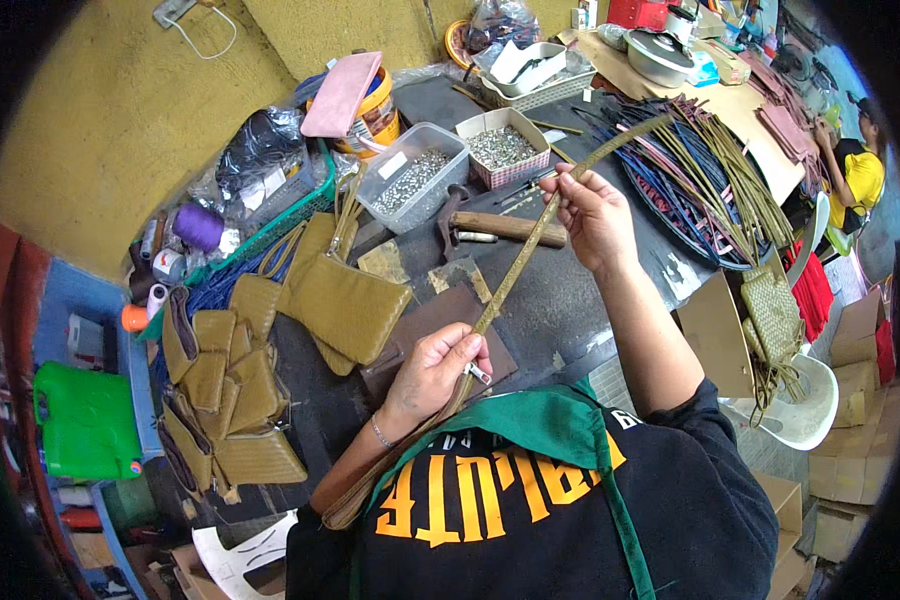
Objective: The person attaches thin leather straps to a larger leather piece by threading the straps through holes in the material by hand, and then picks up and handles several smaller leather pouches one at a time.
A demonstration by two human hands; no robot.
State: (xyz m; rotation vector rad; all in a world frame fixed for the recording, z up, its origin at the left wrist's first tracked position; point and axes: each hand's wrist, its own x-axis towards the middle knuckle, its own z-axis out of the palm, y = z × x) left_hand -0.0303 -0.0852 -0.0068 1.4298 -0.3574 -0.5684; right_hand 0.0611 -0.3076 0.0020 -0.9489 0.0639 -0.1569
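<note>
Over the dark workbench (560, 290), I saw my left hand (432, 372) pinching a woven olive strap (515, 268) near its metal clasp (477, 374); right hand (590, 212) fingers closed on it higher up, strap taut between. Step looked like inspecting; next probably needs steady tension.

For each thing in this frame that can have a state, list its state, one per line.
Olive strap: stretched taut between both hands.
Left hand: closed on the strap's lower part.
Right hand: pinching the strap higher up.
Hammer: lying flat, untouched.
Clear tub: open, holding metal bits.
</note>
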